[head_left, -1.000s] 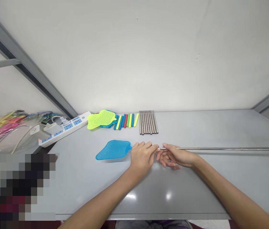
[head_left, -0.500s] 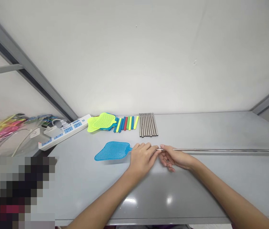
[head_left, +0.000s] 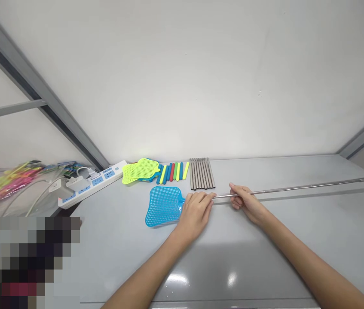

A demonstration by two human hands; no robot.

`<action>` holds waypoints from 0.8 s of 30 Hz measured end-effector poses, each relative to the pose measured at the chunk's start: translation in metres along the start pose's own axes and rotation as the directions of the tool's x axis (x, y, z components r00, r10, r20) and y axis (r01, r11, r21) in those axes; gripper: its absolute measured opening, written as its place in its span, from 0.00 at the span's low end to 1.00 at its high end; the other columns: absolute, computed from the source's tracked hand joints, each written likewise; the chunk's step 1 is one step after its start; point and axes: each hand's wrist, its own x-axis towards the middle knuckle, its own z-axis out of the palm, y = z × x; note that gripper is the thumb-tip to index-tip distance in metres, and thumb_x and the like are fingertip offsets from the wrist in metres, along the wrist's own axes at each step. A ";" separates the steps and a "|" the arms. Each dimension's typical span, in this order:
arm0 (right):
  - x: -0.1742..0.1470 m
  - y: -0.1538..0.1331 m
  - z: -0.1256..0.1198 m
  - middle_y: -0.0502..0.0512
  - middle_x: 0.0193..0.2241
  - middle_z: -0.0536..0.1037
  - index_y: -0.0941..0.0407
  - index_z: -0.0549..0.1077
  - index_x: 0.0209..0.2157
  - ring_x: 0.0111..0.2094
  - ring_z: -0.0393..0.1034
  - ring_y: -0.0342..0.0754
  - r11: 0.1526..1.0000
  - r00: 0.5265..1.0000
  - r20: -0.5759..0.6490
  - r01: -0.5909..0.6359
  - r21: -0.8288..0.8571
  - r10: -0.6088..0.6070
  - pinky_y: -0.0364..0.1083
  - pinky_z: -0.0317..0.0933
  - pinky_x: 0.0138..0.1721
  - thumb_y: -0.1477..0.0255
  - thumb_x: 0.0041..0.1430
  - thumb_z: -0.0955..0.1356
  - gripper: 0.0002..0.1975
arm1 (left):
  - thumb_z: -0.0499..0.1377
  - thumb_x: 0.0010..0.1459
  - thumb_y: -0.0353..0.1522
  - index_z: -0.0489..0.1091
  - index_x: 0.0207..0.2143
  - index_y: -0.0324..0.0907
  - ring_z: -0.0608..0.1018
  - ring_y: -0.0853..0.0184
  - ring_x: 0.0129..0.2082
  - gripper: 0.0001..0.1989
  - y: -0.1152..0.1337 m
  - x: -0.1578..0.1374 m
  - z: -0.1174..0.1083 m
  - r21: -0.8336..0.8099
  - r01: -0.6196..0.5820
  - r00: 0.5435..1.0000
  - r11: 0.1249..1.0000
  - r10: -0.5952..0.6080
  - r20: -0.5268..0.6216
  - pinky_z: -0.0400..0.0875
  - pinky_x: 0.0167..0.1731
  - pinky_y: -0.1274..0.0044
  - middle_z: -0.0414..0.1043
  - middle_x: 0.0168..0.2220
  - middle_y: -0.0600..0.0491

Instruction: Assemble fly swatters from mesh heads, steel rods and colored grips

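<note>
One blue swatter [head_left: 164, 207], gripped by left hand [head_left: 197, 211] and right hand [head_left: 249, 205], now farther apart; far edge of table [head_left: 281, 165] just behind steel tubes [head_left: 202, 174].

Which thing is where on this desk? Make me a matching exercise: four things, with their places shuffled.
Things:
1. blue swatter head
2. long metal rod
3. short metal tubes
4. white power strip

Places:
A. in a row just right of the coloured sticks
B. sticking out to the left of the left hand
C. at the left, with plugs in it
D. running through the right hand

Pairs: 1-B, 2-D, 3-A, 4-C
</note>
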 end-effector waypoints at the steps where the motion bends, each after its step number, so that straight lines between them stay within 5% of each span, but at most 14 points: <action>1: 0.000 -0.001 -0.001 0.44 0.09 0.50 0.59 0.64 0.14 0.14 0.44 0.37 1.000 1.000 -0.024 0.012 0.012 -0.012 0.40 0.44 0.16 0.61 0.51 0.63 0.19 | 0.42 0.59 0.30 0.59 0.47 0.46 0.66 0.68 0.37 0.14 -0.001 0.000 0.000 -0.007 0.003 1.000 1.000 -0.003 -0.005 0.56 0.37 0.74 0.66 0.36 0.54; 9: 0.002 -0.015 -0.015 0.44 0.11 0.52 0.58 0.66 0.16 0.14 0.46 0.37 0.982 0.976 -0.212 0.082 0.172 -0.045 0.39 0.47 0.16 0.61 0.49 0.64 0.17 | 0.43 0.59 0.30 0.63 0.42 0.45 0.67 0.68 0.36 0.13 -0.013 0.001 0.002 0.005 0.090 0.993 0.996 -0.089 -0.076 0.57 0.37 0.73 0.67 0.36 0.54; 24: 0.006 -0.024 -0.031 0.47 0.12 0.58 0.59 0.69 0.17 0.14 0.49 0.37 0.909 0.961 -0.262 0.181 0.374 -0.083 0.39 0.49 0.15 0.65 0.48 0.65 0.13 | 0.47 0.57 0.31 0.66 0.41 0.46 0.67 0.66 0.38 0.13 -0.022 0.002 0.007 -0.040 0.156 0.967 0.987 -0.161 -0.199 0.59 0.38 0.72 0.68 0.37 0.53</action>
